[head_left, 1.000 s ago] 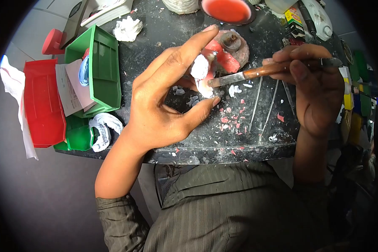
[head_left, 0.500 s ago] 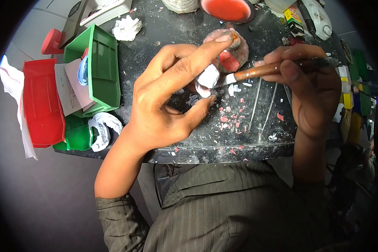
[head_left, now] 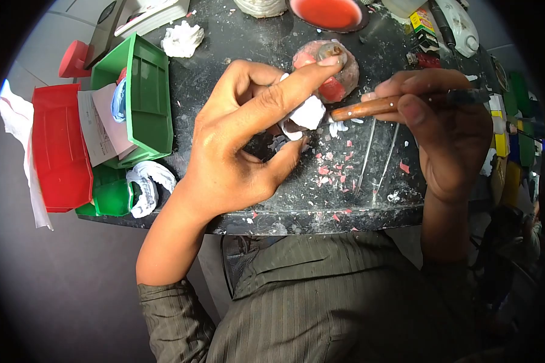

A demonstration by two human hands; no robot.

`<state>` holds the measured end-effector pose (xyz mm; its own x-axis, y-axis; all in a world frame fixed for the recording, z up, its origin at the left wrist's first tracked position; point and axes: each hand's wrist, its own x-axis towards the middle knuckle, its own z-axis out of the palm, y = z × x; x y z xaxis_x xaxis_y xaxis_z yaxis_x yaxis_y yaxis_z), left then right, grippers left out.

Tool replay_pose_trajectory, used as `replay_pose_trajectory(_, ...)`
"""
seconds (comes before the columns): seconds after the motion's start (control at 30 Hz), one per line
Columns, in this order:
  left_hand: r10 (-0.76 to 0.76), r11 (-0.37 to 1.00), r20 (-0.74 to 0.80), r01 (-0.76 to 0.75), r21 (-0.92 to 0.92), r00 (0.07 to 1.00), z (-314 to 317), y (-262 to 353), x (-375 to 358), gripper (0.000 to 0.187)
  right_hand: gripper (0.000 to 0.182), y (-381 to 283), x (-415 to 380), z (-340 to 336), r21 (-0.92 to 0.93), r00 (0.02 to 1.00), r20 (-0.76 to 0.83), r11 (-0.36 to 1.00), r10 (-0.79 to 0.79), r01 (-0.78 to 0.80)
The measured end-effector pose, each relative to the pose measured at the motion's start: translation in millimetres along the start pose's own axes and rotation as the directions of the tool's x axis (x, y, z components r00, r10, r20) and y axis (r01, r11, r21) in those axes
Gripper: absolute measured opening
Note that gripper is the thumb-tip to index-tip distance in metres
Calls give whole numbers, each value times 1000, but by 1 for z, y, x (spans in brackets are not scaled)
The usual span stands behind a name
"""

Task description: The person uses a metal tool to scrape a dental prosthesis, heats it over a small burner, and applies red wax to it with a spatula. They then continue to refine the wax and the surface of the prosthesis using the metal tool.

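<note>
No writing here can be made out. The paper sheet (head_left: 100, 126) tucked into the green bin (head_left: 144, 97) carries lines of print too small and blurred to read, and the yellow and green box (head_left: 422, 25) at the far edge of the surface (head_left: 236, 42) bears a label equally unreadable.
</note>
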<state>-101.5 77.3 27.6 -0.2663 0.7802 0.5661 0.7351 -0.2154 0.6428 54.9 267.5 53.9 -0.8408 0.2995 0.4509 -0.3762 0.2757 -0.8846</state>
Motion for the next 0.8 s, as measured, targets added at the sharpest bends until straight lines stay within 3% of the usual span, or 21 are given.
replay_pose_trajectory(0.1, -10, 1000, -6, 10, 13, 1000, 0, 1, 0, 72, 17, -2, 0, -2, -37, 999, 25, 998, 43, -42)
replay_pose_trajectory(0.3, -17, 1000, -17, 17, 9, 1000, 0, 1, -1, 70, 17, 1, -1, -1, 22, 1000, 15, 1000, -12, 12)
replay_pose_trajectory(0.4, -99, 995, 6, 100, -15, 995, -3, 3, -2, 67, 18, 3, 1, -24, 115, 998, 38, 992, 48, -52)
replay_pose_trajectory(0.47, -166, 979, -30, 161, -122, 986, -3, 3, -4, 68, 21, -1, 5, -40, 72, 982, -100, 986, 159, -152)
replay_pose_trajectory(0.5, -165, 980, -31, 161, -120, 986, -3, 3, -5, 68, 21, 1, 6, -44, 73, 983, -99, 986, 157, -150)
replay_pose_trajectory(0.57, -221, 950, -118, 186, -251, 968, -2, 3, -6, 71, 25, 2, 7, -48, 0, 946, -283, 987, 157, -164)
replay_pose_trajectory(0.8, -195, 950, -183, 139, -280, 964, 1, 0, -7, 71, 24, 5, 5, -41, 32, 965, -235, 994, 113, -109)
